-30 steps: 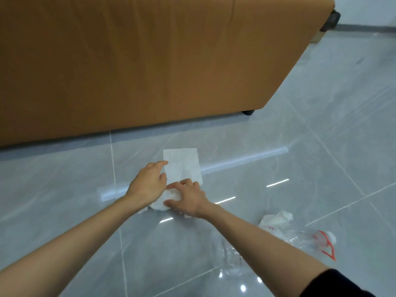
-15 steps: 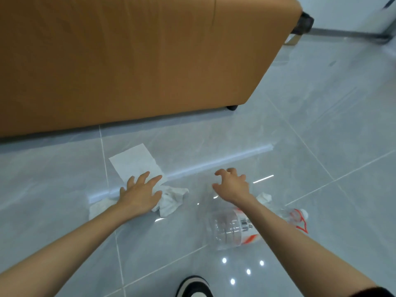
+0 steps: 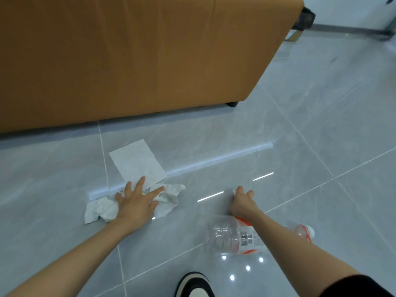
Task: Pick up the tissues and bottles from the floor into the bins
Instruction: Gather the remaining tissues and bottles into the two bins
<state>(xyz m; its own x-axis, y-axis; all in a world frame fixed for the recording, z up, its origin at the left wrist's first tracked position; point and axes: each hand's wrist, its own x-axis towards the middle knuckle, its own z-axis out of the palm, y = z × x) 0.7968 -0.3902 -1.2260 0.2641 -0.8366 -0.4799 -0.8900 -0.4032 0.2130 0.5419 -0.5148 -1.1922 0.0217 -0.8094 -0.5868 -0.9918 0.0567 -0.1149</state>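
My left hand (image 3: 137, 203) lies flat with spread fingers on a crumpled white tissue (image 3: 100, 210) on the grey tile floor. A flat white tissue sheet (image 3: 137, 161) lies just beyond its fingertips. To the right, my right hand (image 3: 242, 202) has its fingers curled down on a small tissue (image 3: 234, 191), of which only a white corner shows. A clear plastic bottle (image 3: 229, 236) with a red-and-white label lies on its side under my right forearm, its cap end (image 3: 306, 231) pointing right. No bin is in view.
An orange-brown sofa (image 3: 128, 61) fills the top left, with a short dark foot (image 3: 232, 103) at its corner. My black-and-white shoe (image 3: 195, 284) shows at the bottom edge. Grey tile floor (image 3: 321, 125) stretches away to the right.
My hands were together on the tissues by the sofa. The right hand swung right to the small tissue beside the bottle; the left stayed on the crumpled tissue.
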